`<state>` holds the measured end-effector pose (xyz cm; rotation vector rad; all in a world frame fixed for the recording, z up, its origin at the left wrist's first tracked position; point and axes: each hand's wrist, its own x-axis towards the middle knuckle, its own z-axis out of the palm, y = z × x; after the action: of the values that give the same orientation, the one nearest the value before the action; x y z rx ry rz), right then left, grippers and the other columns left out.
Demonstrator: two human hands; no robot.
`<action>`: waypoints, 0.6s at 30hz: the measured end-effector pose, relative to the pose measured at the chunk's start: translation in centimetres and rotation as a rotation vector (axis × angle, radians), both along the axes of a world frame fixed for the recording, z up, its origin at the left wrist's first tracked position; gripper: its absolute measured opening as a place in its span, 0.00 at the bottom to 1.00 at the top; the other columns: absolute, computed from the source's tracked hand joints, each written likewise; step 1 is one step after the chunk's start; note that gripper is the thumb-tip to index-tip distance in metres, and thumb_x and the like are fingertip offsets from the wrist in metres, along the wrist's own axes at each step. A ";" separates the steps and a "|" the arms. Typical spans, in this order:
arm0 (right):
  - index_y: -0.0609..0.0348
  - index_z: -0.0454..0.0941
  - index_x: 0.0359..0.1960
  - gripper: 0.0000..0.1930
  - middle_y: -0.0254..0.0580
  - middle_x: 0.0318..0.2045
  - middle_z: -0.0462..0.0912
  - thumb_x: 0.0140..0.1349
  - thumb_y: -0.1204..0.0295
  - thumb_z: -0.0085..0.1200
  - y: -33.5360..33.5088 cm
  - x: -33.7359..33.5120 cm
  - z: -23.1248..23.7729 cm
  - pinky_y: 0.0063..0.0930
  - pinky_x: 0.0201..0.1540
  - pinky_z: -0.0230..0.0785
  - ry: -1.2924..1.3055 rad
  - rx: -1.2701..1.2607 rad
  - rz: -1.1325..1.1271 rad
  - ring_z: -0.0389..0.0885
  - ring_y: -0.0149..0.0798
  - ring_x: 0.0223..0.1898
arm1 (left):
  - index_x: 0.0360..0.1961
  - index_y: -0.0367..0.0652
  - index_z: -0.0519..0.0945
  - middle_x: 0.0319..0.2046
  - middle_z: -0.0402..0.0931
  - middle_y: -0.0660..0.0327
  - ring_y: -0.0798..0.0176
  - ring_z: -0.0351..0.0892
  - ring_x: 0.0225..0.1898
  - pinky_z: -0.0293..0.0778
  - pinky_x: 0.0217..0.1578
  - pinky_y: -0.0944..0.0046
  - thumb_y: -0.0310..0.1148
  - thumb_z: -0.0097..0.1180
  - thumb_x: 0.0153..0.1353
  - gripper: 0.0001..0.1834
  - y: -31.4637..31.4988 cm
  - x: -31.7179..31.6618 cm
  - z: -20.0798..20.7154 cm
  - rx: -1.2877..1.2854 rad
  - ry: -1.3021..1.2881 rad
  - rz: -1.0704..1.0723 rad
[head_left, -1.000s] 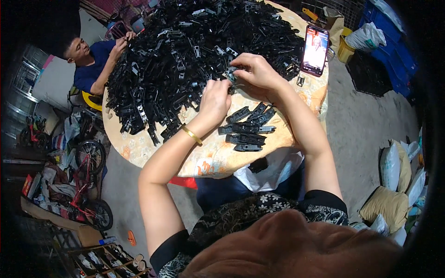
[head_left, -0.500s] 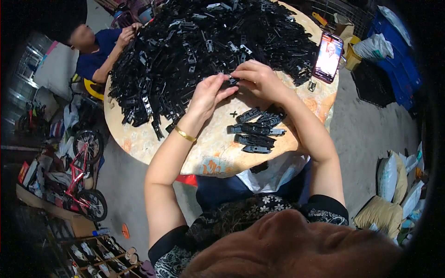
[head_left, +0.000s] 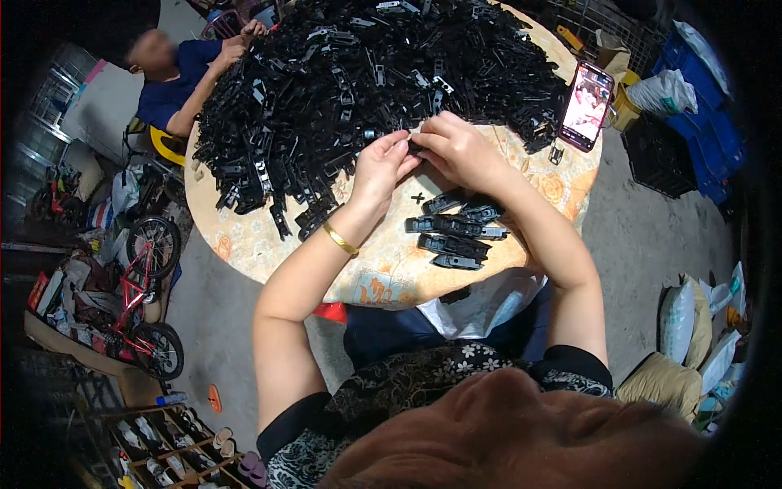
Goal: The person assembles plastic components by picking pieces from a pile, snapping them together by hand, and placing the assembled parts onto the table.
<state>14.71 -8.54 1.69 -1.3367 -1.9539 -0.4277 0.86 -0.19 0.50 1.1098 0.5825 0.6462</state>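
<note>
My left hand (head_left: pixel 380 173) and my right hand (head_left: pixel 463 153) meet over the near edge of a large heap of black plastic parts (head_left: pixel 326 81). Pinched between their fingertips is a small dark part, mostly covered by the fingers, so its exact shape cannot be made out. Both hands are closed. Just below my right wrist, a small group of long, narrow black plastic pieces (head_left: pixel 456 226) lies side by side on the patterned tablecloth (head_left: pixel 358 281). A tiny black cross-shaped piece (head_left: pixel 418 198) sits left of that group.
A lit phone (head_left: pixel 586 106) stands at the table's right, with a small loose part (head_left: pixel 556 154) by its foot. Across the heap on the left, a co-worker (head_left: pixel 175 90) has both hands at its edge. Blue crates (head_left: pixel 692 138) and stuffed sacks (head_left: pixel 680 322) occupy the floor at right.
Both hands stay together, with slight finger shifts around the small part. The whole view has shifted a little. The co-worker's hands have moved slightly, and the phone's picture differs.
</note>
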 end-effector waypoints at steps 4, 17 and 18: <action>0.59 0.76 0.32 0.12 0.38 0.29 0.75 0.42 0.73 0.58 0.2 -0.4 0.1 0.30 0.35 0.66 -0.015 0.053 -0.015 0.72 0.40 0.33 | 0.48 0.33 0.67 0.39 0.71 0.57 0.68 0.73 0.38 0.74 0.40 0.70 0.26 0.44 0.60 0.15 0.9 -0.7 -0.2 -0.058 -0.026 -0.125; 0.58 0.76 0.38 0.13 0.43 0.36 0.78 0.50 0.68 0.54 1.2 1.0 -0.6 0.31 0.42 0.66 0.409 0.072 0.027 0.75 0.42 0.39 | 0.51 0.33 0.64 0.40 0.73 0.54 0.64 0.76 0.38 0.76 0.39 0.69 0.28 0.46 0.59 0.18 0.0 -0.8 1.1 0.010 -0.093 -0.278; 0.59 0.76 0.39 0.13 0.47 0.35 0.78 0.53 0.68 0.52 1.1 1.3 -0.3 0.31 0.40 0.68 0.566 0.052 -0.072 0.77 0.43 0.37 | 0.51 0.33 0.64 0.39 0.73 0.53 0.64 0.77 0.37 0.77 0.37 0.70 0.28 0.46 0.59 0.19 -0.2 -0.7 0.7 0.016 -0.050 -0.293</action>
<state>16.06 -7.41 1.43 -1.3206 -1.4210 -0.1093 0.12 -0.35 1.19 1.1629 0.3621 0.4232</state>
